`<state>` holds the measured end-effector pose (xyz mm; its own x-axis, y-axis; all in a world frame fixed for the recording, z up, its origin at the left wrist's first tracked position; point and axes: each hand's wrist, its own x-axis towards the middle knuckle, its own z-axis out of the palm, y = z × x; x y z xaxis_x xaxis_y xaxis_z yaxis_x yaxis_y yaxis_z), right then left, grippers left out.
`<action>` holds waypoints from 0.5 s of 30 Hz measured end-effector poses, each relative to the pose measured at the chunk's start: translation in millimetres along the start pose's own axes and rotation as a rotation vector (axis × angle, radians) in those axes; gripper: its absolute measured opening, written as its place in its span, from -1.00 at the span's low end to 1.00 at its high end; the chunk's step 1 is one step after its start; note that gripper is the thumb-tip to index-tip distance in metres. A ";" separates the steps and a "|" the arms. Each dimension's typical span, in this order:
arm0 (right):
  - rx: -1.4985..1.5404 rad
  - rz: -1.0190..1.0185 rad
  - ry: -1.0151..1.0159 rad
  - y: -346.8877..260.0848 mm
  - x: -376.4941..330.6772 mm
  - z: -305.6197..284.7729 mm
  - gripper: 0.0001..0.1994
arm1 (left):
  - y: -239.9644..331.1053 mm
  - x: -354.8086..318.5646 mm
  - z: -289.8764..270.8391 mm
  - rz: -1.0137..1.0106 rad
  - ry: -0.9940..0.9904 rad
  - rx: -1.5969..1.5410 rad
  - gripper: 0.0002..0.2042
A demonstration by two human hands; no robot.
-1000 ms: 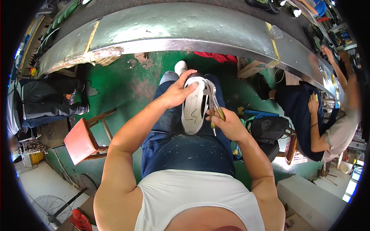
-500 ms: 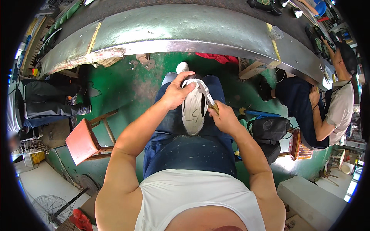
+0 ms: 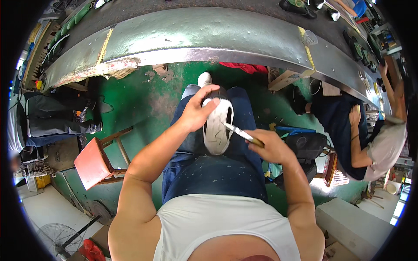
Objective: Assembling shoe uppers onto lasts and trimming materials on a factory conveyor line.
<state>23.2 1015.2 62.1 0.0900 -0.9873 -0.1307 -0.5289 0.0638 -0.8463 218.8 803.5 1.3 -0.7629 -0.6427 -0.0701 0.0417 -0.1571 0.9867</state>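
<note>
A shoe upper on a last (image 3: 214, 130) rests upside down between my thighs, its pale underside facing up with a dark pen mark. My left hand (image 3: 198, 109) is closed round its dark far end, the thumb pressed on the underside. Along the right side a white strip (image 3: 231, 114) stands off the underside, leaving a dark gap. My right hand (image 3: 269, 145) grips a pair of pincers (image 3: 238, 132), its metal head over the right part of the underside. Whether the tip touches the shoe I cannot tell.
A metal-edged workbench (image 3: 196, 37) runs across ahead, with dark shoes (image 3: 298, 8) on top. A red-seated stool (image 3: 92, 163) stands left, a black bag (image 3: 305, 145) right. Seated co-workers are at left (image 3: 52, 113) and right (image 3: 357, 130). A fan (image 3: 56, 235) is at lower left.
The pincers have come off the strip near the shoe's far end and moved back toward me, now pointing left. My left hand stays on the shoe. The right co-worker leans further toward the bench.
</note>
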 end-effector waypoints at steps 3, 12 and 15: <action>0.220 0.156 0.315 3.9 -8.7 22.2 -0.72 | 22.4 -23.7 12.8 0.136 -0.125 0.064 -0.44; 0.433 -0.274 0.473 -10.5 48.8 57.4 -0.66 | 36.9 -88.0 28.5 0.464 -0.093 0.584 -0.20; 0.352 -0.251 0.477 -24.0 49.9 52.0 -0.67 | 34.6 -97.4 34.4 0.459 0.008 0.670 -0.20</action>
<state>84.2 971.9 49.1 -0.2529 -0.9295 0.2683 -0.2242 -0.2135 -0.9509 272.3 886.5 47.3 -0.7589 -0.5398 0.3642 -0.0478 0.6040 0.7955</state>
